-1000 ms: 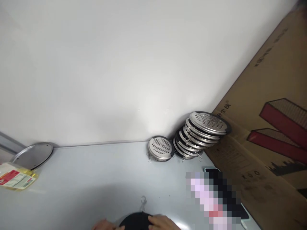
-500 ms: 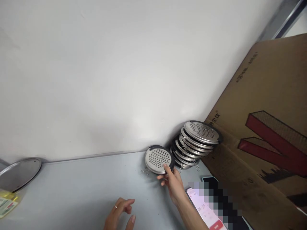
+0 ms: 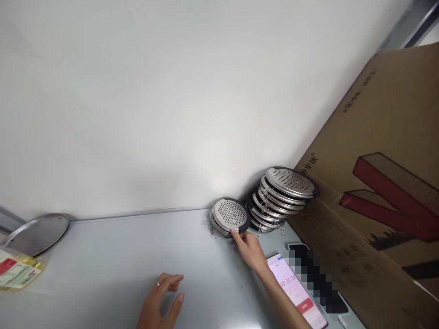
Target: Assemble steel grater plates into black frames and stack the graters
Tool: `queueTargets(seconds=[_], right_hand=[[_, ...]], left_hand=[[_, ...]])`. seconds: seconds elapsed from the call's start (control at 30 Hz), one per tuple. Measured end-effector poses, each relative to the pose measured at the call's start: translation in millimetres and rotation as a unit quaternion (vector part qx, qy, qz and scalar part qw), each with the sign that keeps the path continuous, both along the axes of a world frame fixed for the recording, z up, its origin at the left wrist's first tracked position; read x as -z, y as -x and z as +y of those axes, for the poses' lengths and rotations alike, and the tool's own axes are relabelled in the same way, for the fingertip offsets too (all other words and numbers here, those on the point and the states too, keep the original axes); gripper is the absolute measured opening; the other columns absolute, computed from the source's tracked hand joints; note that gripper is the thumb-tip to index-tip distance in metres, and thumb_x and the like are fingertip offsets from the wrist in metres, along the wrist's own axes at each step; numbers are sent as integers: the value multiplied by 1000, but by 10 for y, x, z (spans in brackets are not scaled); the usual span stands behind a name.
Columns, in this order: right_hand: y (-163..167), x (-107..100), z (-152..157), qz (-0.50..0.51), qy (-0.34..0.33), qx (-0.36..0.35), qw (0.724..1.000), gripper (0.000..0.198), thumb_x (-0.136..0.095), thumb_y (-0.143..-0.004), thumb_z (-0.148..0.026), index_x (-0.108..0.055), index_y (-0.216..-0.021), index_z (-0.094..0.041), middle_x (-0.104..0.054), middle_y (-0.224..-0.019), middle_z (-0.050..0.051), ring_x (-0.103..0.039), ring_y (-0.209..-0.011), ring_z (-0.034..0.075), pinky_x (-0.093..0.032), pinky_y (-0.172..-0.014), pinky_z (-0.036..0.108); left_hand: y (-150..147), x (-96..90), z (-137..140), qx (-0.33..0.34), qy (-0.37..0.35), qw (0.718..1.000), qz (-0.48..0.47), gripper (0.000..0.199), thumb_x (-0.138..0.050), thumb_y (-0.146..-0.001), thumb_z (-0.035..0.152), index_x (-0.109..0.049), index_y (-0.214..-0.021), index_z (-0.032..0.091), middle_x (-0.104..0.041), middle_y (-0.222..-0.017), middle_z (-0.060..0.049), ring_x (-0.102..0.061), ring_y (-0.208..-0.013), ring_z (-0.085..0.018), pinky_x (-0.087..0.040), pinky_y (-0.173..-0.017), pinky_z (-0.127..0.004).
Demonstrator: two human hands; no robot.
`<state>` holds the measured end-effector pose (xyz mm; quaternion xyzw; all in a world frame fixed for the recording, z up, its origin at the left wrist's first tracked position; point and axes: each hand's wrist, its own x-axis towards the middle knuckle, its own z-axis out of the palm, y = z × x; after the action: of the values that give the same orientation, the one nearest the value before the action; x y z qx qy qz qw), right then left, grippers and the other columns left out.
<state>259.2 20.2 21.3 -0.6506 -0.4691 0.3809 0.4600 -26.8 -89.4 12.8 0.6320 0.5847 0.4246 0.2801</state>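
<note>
Right hand (image 3: 249, 249) has moved from view's near edge to perforated disc (image 3: 229, 213), atop short stack (image 3: 216, 227) beside taller stack (image 3: 283, 196); pinching its edge, thumb uppermost. Left hand (image 3: 154, 304) empty, thumb and fingers apart. Disc likely stiff, light, slick; dark rim (image 3: 246, 224) looks best hold.

Place: it looks like a workshop corner; the exact kind is not certain.
Counter (image 3: 113, 265): plain and grey, against a white wall (image 3: 137, 100).
Perforated metal discs (image 3: 290, 180): many similar pieces, in two piles.
Cardboard box (image 3: 398, 119): large, printed, near the taller pile.
Phone (image 3: 294, 292): its screen shows time digits.
</note>
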Motion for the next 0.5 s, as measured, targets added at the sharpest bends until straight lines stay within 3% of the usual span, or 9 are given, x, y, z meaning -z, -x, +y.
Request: queueTargets(seconds=[0.17, 0.3, 0.4, 0.5], right_hand=[[-17, -2, -146, -53, -30, -18, 998, 52, -64, -78, -59, -44, -48, -22, -41, -47, -5, -35, -51, 13, -24, -49, 26], [5, -38, -570, -55, -33, -69, 996, 53, -59, -84, -57, -32, -54, -23, -27, -55, -6, -28, -55, 12, -23, -52, 26], [77, -37, -976, -44, -22, -99, 994, 51, -50, -91, -54, -24, -59, -24, -23, -60, -5, -25, -57, 12, -23, -53, 26], [168, 27, -1324, -32, -13, -101, 994, 50, -43, -94, -55, -21, -62, -24, -21, -63, -5, -23, -58, 13, -23, -53, 27]], left_hand=[[155, 0, -38, 14, 1, 998, 62, 26, -58, -89, 44, -69, -106, 27, -67, -96, -5, -67, -89, -21, -57, -81, -36], [325, -53, -83, -2, -3, 997, 72, 25, -59, -88, 42, -69, -104, 26, -67, -90, -3, -68, -85, -20, -57, -79, -33], [471, -39, -160, 1, -6, 1000, 25, 22, -51, -91, 39, -66, -84, 24, -64, -78, -1, -64, -75, -19, -55, -71, -30], [610, 50, -271, 4, -17, 1000, -20, 35, -40, -91, 33, -46, -59, 22, -50, -62, 0, -53, -58, -17, -46, -55, -26]])
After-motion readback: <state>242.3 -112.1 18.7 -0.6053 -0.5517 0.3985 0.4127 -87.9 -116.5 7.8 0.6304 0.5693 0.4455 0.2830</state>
